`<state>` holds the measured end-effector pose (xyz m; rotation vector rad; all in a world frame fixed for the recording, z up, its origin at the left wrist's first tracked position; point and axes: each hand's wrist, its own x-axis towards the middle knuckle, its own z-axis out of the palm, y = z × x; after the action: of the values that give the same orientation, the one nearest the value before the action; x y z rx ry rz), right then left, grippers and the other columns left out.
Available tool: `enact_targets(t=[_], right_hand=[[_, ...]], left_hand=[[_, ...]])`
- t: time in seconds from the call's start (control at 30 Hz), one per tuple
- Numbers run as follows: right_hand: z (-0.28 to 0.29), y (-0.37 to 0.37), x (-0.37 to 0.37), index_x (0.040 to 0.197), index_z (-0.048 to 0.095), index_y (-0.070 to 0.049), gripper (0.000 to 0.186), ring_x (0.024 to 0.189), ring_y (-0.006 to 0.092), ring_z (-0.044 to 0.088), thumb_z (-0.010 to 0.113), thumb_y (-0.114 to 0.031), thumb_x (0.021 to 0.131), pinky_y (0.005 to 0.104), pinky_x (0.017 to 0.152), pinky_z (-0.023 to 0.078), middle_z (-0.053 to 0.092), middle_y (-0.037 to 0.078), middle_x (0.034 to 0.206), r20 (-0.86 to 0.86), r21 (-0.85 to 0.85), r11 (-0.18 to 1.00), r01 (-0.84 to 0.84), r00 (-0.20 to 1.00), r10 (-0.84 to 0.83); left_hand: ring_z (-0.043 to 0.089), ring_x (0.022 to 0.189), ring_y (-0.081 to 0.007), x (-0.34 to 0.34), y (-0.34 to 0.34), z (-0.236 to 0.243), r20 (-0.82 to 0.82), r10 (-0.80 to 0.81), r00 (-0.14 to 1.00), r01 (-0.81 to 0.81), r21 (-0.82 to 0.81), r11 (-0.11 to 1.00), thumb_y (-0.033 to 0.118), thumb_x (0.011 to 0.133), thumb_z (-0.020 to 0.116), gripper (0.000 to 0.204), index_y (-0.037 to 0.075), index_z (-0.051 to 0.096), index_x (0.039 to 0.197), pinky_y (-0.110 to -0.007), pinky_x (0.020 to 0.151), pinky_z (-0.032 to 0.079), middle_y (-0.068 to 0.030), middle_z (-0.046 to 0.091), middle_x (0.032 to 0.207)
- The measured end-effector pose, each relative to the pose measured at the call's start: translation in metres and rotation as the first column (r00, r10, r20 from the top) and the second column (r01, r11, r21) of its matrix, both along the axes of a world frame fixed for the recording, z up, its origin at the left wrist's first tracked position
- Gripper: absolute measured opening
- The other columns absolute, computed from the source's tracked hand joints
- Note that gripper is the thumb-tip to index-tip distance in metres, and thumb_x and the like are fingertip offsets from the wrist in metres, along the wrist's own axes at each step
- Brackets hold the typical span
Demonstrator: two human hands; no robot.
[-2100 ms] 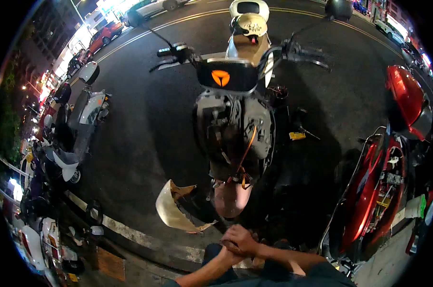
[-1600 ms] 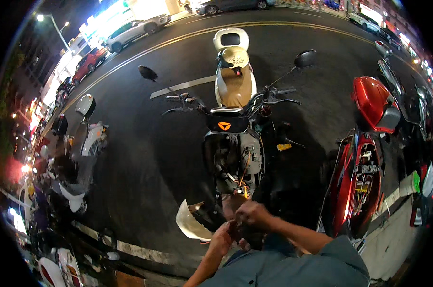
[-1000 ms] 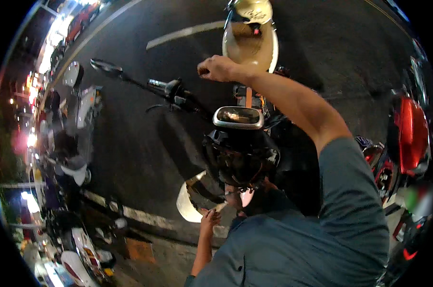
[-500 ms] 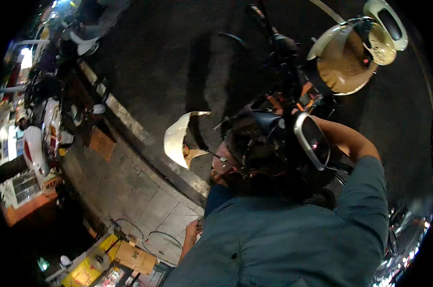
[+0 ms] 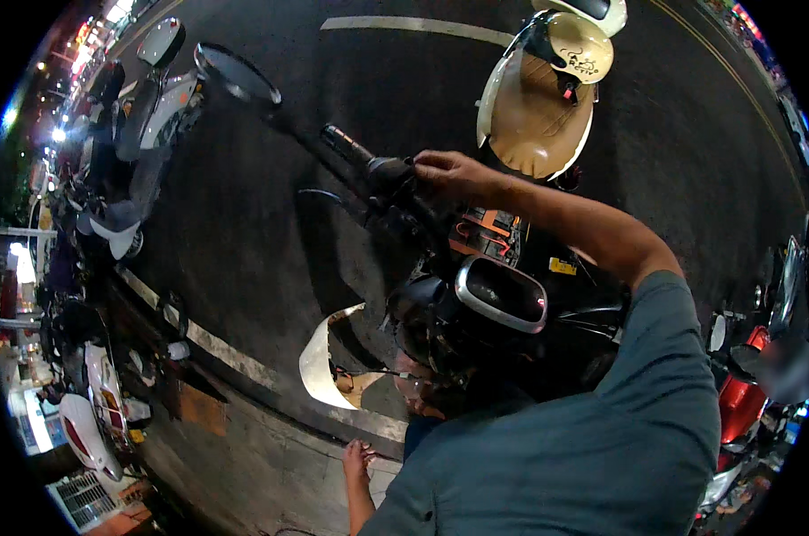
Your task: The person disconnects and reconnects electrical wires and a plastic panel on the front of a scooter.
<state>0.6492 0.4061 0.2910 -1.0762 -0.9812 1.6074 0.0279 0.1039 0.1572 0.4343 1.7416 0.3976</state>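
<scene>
My right hand (image 5: pixel 445 174) reaches across the dismantled scooter, fingers closed on the control housing at its left handlebar (image 5: pixel 391 177). Below my forearm are exposed battery compartment wiring (image 5: pixel 485 237) and a silver-rimmed dashboard (image 5: pixel 500 293). My left hand (image 5: pixel 358 460) hangs low beside my body, fingers loosely bent apart. A cream body panel (image 5: pixel 320 366) lies on the road just above it. The tan seat (image 5: pixel 534 125) carries a cream helmet (image 5: pixel 579 40). A round mirror (image 5: pixel 237 73) sticks out toward the upper left.
Parked scooters (image 5: pixel 154 116) line the left side; a red scooter (image 5: pixel 742 402) stands at the right. A yellow object (image 5: pixel 562 265) lies on the asphalt right of the scooter. A curb with pale pavement (image 5: pixel 271 464) runs along the lower left.
My hands, together low at first, have separated. My right arm reached over the scooter, dipped behind the dashboard, and now rests at the left handlebar. My view has tilted and swung about.
</scene>
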Motion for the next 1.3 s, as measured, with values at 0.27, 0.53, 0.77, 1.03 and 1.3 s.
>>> enact_targets(t=[0.27, 0.53, 0.77, 1.03, 1.3], right_hand=[[-0.003, 0.015, -0.023, 0.117, 0.059, -0.01, 0.031, 0.097, 0.0109, 0.058, 0.057, -0.036, 0.101, 0.0288, 0.083, 0.051, 0.06, 0.001, 0.106, -0.252, 0.033, 0.997, 0.076, 0.966, -0.065], [-0.026, 0.037, -0.02, 0.114, 0.061, -0.01, 0.031, 0.097, 0.0151, 0.058, 0.061, -0.037, 0.098, 0.0338, 0.087, 0.051, 0.058, 0.004, 0.109, -0.356, 0.016, 0.997, 0.081, 0.932, -0.07], [-0.011, 0.009, -0.011, 0.126, 0.059, -0.011, 0.04, 0.104, 0.0202, 0.058, 0.062, -0.039, 0.098, 0.039, 0.092, 0.05, 0.06, 0.005, 0.118, -0.334, 0.071, 0.997, 0.033, 0.942, -0.008], [-0.018, 0.017, -0.013, 0.119, 0.062, -0.012, 0.031, 0.098, 0.0154, 0.057, 0.067, -0.032, 0.095, 0.0344, 0.087, 0.049, 0.06, 0.003, 0.114, -0.264, 0.187, 0.976, 0.115, 0.962, -0.063], [-0.11, 0.015, -0.009, 0.117, 0.064, -0.003, 0.041, 0.102, 0.0255, 0.065, 0.061, -0.037, 0.094, 0.0426, 0.087, 0.052, 0.069, 0.018, 0.107, 0.576, 0.059, 0.967, -0.248, 0.799, 0.17]], left_hand=[[0.068, 0.078, -0.0238, -0.019, -0.048, -0.025, -0.017, -0.02, 1.0, 0.018, -0.11, 0.994, 0.028, 0.098, 0.059, 0.035, 0.002, 0.053, 0.121, -0.034, 0.062, 0.057, -0.0135, 0.065, 0.1], [0.068, 0.086, -0.0251, -0.001, -0.045, -0.001, 0.029, -0.13, 0.991, 0.133, -0.15, 0.98, 0.031, 0.1, 0.057, 0.039, 0.001, 0.051, 0.124, -0.037, 0.066, 0.057, -0.015, 0.065, 0.101], [0.068, 0.087, -0.0241, 0.0, -0.031, 0.0, 0.015, -0.199, 0.98, 0.199, -0.178, 0.964, 0.031, 0.1, 0.056, 0.045, 0.0, 0.048, 0.133, -0.036, 0.067, 0.055, -0.0136, 0.066, 0.103], [0.068, 0.095, -0.0272, 0.0, -0.001, -0.011, -0.003, -0.223, 0.975, 0.221, -0.127, 0.967, 0.033, 0.097, 0.061, 0.051, -0.004, 0.048, 0.13, -0.039, 0.075, 0.058, -0.0184, 0.065, 0.113], [0.068, 0.085, -0.0217, 0.027, 0.0, -0.006, -0.026, -0.162, 0.986, 0.159, -0.093, 0.983, 0.032, 0.097, 0.062, 0.048, -0.001, 0.05, 0.13, -0.036, 0.071, 0.056, -0.0121, 0.067, 0.105]])
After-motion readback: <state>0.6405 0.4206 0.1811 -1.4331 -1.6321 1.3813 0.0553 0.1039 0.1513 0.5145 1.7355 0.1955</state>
